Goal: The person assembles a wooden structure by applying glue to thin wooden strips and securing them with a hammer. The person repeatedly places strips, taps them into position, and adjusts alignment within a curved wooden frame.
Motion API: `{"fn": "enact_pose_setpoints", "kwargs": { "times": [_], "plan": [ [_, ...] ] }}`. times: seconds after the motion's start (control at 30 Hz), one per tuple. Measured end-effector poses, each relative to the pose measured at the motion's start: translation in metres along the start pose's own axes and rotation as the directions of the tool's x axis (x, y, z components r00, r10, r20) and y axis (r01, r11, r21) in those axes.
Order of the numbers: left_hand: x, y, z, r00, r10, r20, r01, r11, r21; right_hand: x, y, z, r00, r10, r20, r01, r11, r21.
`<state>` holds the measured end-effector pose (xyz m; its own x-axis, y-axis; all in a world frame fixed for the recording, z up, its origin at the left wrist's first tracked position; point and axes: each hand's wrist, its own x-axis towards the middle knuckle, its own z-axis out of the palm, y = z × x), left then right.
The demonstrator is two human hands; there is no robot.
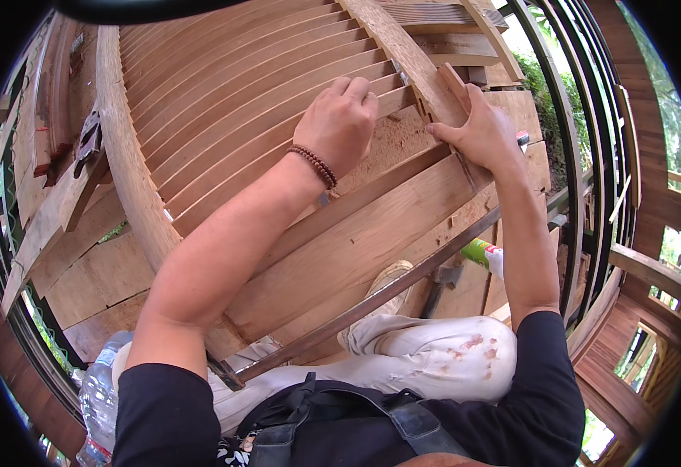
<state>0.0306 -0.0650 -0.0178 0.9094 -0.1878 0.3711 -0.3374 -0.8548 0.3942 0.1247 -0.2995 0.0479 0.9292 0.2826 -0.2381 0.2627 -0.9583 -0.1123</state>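
A wooden louvered frame (139, 167) lies before me, its many thin slats (239, 101) running between two side rails. Over the slats near the right side, my left hand (339, 121) is closed, fingers curled under; whatever they hold is hidden. My right hand (484, 132) grips the right side rail (395, 54), thumb on its inner edge and fingers round the outer side. Beside those fingers a short wood strip (454, 84) sticks up. Nearer me, a wide board (356, 222) spans the frame's lower end. A long dark metal bar (371, 303) crosses in front of it.
A hammer (441, 288) and a green and white container (482, 255) lie at the right, past the bar. A clear plastic bottle (99, 397) stands at my left. Dark metal railings (578, 156) rise at the right. Loose timber (52, 233) lies at the left.
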Motion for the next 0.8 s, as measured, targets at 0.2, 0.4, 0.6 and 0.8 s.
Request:
{"fn": "enact_pose_setpoints", "kwargs": {
  "times": [0.2, 0.4, 0.6, 0.8],
  "plan": [
    [0.002, 0.006, 0.0, 0.998, -0.063, 0.032, 0.063, 0.998, 0.003, -0.003, -0.001, 0.0, 1.0, 0.002, -0.012, -0.002, 1.0, -0.028],
    [0.003, 0.002, 0.0, 0.999, -0.031, -0.019, 0.03, 0.999, -0.038, -0.003, -0.001, -0.002, 1.0, 0.014, -0.015, -0.014, 0.999, -0.035],
    [0.003, 0.005, 0.0, 0.999, -0.051, -0.003, 0.051, 0.998, -0.031, -0.004, -0.005, -0.005, 0.999, 0.037, 0.005, -0.037, 0.999, -0.004],
    [0.004, 0.004, 0.001, 0.998, -0.057, -0.01, 0.057, 0.996, -0.066, -0.004, -0.005, -0.009, 0.999, 0.032, 0.018, -0.031, 0.999, -0.028]
  ]
}}
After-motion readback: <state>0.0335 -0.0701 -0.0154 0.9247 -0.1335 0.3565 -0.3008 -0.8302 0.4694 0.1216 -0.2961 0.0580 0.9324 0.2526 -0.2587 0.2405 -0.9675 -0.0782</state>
